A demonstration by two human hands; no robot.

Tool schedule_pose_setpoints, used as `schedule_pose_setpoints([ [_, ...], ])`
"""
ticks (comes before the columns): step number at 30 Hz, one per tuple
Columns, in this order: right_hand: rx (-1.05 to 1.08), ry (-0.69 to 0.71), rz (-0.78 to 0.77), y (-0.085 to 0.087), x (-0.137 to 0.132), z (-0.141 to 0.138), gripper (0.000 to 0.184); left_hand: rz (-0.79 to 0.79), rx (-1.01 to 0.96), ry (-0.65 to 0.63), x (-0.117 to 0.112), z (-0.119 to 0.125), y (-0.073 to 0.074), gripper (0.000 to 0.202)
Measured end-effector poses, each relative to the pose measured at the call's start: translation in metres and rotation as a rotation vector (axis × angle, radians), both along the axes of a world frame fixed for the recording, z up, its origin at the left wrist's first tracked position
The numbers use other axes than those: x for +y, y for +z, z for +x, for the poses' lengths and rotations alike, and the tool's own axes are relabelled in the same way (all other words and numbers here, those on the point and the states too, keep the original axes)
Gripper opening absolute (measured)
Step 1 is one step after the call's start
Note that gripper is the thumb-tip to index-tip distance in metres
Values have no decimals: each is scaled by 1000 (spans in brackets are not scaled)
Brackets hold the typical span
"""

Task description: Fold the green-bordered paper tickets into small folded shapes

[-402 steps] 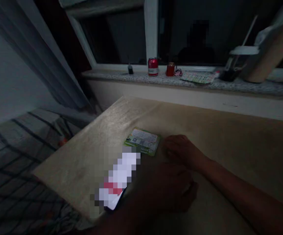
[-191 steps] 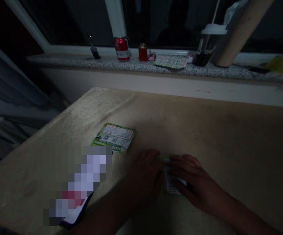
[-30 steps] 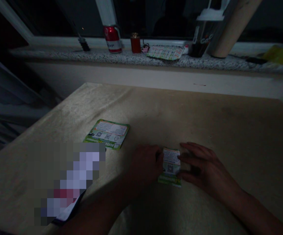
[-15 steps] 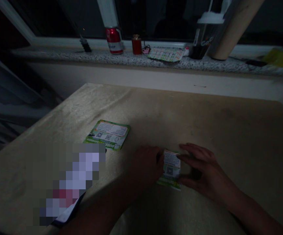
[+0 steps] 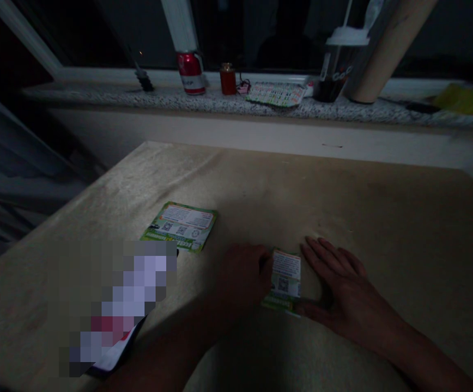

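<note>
A small green and white printed paper, folded narrow (image 5: 285, 281), lies on the beige table (image 5: 343, 196) between my hands. My left hand (image 5: 242, 280) rests curled against its left edge, fingertips touching it. Flat on the table at its right edge is my right hand (image 5: 338, 286), fingers stretched out and the thumb at the paper's lower corner. A second green flyer (image 5: 179, 226) lies unfolded further left.
A blurred-out lit object (image 5: 117, 310) lies at the table's near left edge. On the stone windowsill (image 5: 383, 111) stand a red can (image 5: 190, 72), a small red jar (image 5: 228, 79), a printed sheet (image 5: 276, 93), a lidded cup with straw (image 5: 337, 68) and a cardboard tube (image 5: 377, 51).
My right hand's fingers have slid off the folded paper and now lie stretched flat beside it. The left hand has stayed put. The view shifted slightly.
</note>
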State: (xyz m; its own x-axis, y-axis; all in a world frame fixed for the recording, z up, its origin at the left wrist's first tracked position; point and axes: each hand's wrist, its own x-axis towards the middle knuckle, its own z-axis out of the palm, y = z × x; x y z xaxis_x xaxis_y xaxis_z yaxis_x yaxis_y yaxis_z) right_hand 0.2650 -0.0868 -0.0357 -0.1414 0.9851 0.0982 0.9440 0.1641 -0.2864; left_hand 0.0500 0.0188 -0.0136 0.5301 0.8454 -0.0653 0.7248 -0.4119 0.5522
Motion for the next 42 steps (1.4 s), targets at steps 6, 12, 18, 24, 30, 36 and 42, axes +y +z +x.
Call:
schedule_pose_setpoints([
  [6,588,-180,64,10,10,-5,52,-315,-508,131,-1,-1,4,23],
  [12,1129,-219,-87,26,10,-12,15,-601,-900,140,-5,1,2,18],
  [18,1241,-156,-80,23,10,-9,8,-737,-1022,152,-7,2,5,15],
  [24,1208,-141,-28,24,9,-12,10,-674,-1010,121,-8,0,4,15],
  [30,1058,-121,135,27,7,-14,9,-516,-924,88,-8,-3,2,16],
  [36,688,17,423,31,7,-14,19,-27,-746,67,-9,-5,6,20],
  [42,293,219,613,36,8,-11,30,492,-630,-220,-17,-6,19,42],
])
